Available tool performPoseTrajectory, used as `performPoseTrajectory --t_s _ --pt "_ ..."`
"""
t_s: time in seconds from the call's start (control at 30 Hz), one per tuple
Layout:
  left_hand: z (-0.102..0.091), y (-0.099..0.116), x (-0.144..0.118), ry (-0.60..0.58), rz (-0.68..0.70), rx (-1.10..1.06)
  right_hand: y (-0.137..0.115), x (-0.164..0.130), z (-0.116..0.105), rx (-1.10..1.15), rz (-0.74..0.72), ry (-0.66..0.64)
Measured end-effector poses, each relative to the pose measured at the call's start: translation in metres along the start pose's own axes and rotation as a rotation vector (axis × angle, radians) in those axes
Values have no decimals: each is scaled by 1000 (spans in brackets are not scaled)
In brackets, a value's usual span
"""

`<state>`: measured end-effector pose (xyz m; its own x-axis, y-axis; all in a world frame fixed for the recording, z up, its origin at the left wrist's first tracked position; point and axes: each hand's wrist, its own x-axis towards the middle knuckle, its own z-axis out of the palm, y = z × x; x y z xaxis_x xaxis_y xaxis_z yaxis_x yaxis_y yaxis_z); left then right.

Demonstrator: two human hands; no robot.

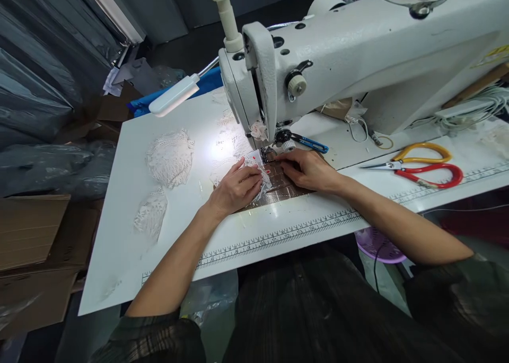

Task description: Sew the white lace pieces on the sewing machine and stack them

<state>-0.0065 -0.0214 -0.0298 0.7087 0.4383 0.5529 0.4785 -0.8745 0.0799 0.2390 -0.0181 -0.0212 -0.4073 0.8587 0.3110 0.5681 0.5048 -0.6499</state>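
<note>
My left hand (238, 187) presses a small piece of white lace (261, 185) down beside the needle area of a white sewing machine (338, 50). Its fingers are bent and close together over the lace, which bears small red marks. To the right of the presser foot (269, 155), my right hand (310, 169) has its thumb and fingertips drawn together; anything between them is too small to make out. Beneath both hands lies a brown, shiny plate (282, 192). Just behind the right hand rests a blue thread snipper (310, 142).
Lace pieces (170, 158) lie on the white table (207, 235) to the left. Scissors with yellow and red handles (427, 166) lie at right. A lit lamp (174, 95) hangs over the table's back left. Cardboard boxes (35, 235) stand at left, a purple basket (379, 246) below.
</note>
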Motion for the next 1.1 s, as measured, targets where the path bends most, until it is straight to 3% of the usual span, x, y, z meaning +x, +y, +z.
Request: performPoseTrajectory --t_s 0.33,0.6,0.8,1.1 --pt "0 1 0 14 -10 -27 -2 -6 4 -182 -338 -164" --pt "-7 0 3 40 -134 84 -11 -7 3 -276 -314 -188" --pt "-7 -3 2 -89 -136 133 -10 -8 4 -273 -309 -185" --pt "-11 -1 3 -166 -109 184 -11 -8 3 -294 -320 -196"
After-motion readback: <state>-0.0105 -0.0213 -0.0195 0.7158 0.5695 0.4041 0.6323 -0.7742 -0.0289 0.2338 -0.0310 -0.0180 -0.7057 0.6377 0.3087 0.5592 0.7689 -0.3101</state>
